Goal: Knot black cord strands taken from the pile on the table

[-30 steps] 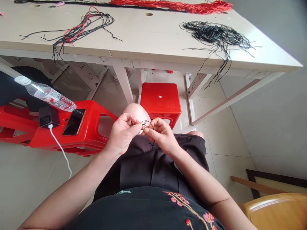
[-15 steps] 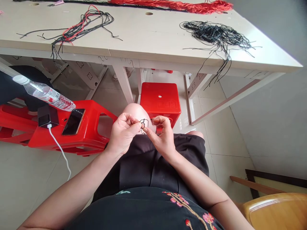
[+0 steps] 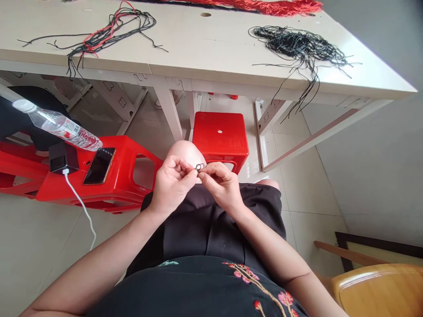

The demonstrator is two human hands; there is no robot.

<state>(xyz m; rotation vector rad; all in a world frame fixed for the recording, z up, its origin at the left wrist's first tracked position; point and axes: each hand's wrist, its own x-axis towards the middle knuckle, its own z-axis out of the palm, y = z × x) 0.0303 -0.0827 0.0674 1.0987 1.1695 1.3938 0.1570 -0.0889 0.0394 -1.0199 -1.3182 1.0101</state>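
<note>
Over the lap, past the black top embroidered with pink blossoms, the left hand and right hand are held close together, fingertips almost meeting. Both grips look closed, thumb against forefinger, pinching a small loop of black cord that sits just above and between them; it is too small to tell its long axis or which hand bears more of it. Beyond the hands lie a bare knee and a red plastic stool. To the left, another red stool carries a phone, a black charger with a white cable, and a water bottle. Farthest, the pale surface holds a tangle of black cords, a red-and-black bunch of cords and a mass of red cords.
</note>
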